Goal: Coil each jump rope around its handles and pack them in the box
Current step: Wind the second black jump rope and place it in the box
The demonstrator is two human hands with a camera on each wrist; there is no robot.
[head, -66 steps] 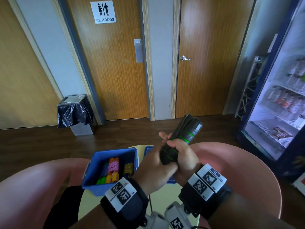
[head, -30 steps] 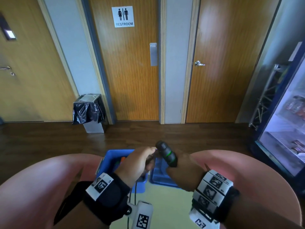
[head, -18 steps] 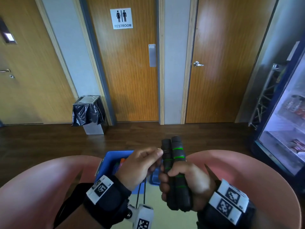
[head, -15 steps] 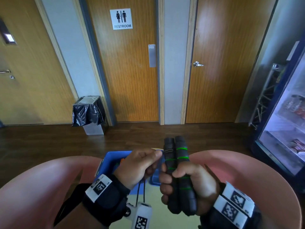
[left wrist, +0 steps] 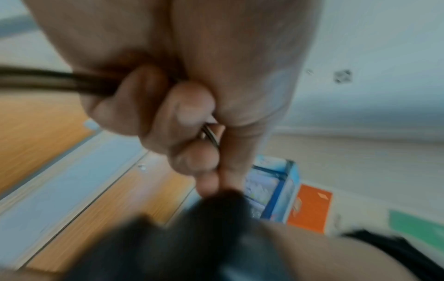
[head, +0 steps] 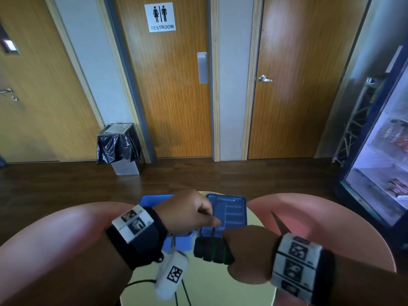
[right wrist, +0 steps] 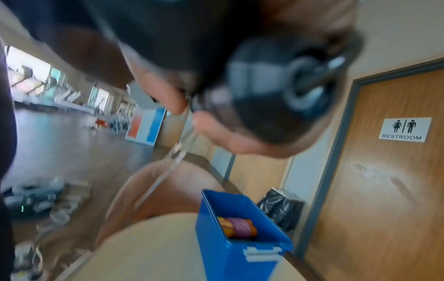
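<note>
My right hand (head: 242, 248) grips a pair of black jump-rope handles (head: 212, 250) with thin green rings, held side by side and low over the table. In the right wrist view the handle ends (right wrist: 269, 89) fill my fist, blurred. My left hand (head: 207, 219) hovers just above the handles and pinches the black cord (head: 213, 231), which runs down to them. The left wrist view shows those fingers (left wrist: 187, 117) curled round the cord (left wrist: 48, 79). The open blue box (right wrist: 230, 247) holds an orange rope bundle wrapped in purple (right wrist: 238, 226). In the head view my left hand hides most of the box (head: 152, 199).
The box's blue lid (head: 229, 213) lies beside it on the round yellow table (head: 209, 283). Loose cord (head: 141, 282) trails over the table's near edge. Pink chairs (head: 55, 239) flank the table. A bin (head: 119, 146) stands by the restroom door, and a drinks fridge (head: 386, 151) at right.
The handles stood upright in my right hand; they now lie lower and level over the table. My left hand has swung over them, carrying the cord.
</note>
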